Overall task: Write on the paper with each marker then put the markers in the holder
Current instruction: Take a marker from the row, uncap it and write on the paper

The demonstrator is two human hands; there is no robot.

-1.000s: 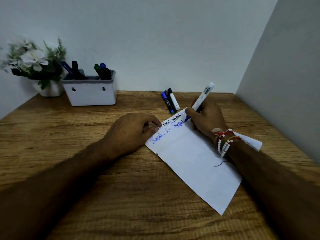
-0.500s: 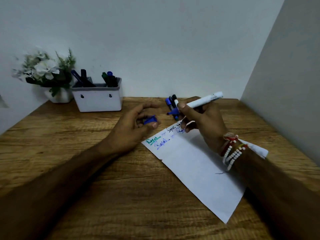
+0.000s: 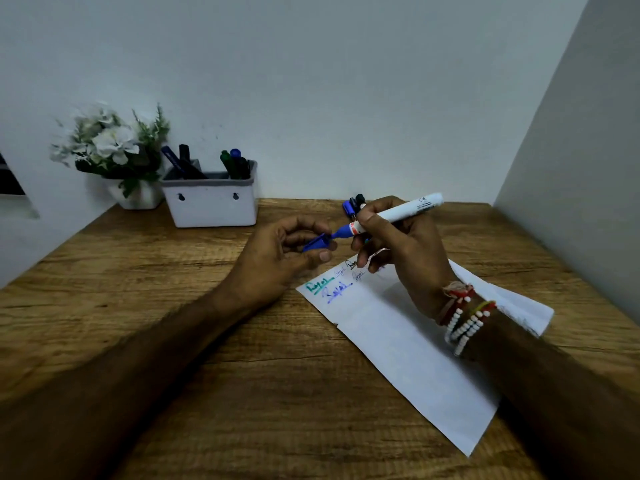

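My right hand [image 3: 405, 251] grips a white marker [image 3: 398, 211] with a blue tip, lifted off the paper and pointing left. My left hand [image 3: 277, 258] pinches the marker's blue cap [image 3: 316, 242], and the tip sits right at the cap's mouth. The white paper [image 3: 408, 344] lies slanted on the wooden desk, with green, blue and black writing at its upper left corner. Behind my right hand lie loose markers [image 3: 352, 206], partly hidden. A white holder [image 3: 211, 202] at the back left has several markers standing in it.
A white pot of flowers [image 3: 114, 150] stands left of the holder against the back wall. A grey side wall [image 3: 581, 174] closes the desk on the right. The wooden desk [image 3: 242, 375] runs bare toward me.
My right hand lifted the marker off the paper and turned it sideways. My left hand left the paper's corner, now holds the blue cap, and the tip has come up to the cap.
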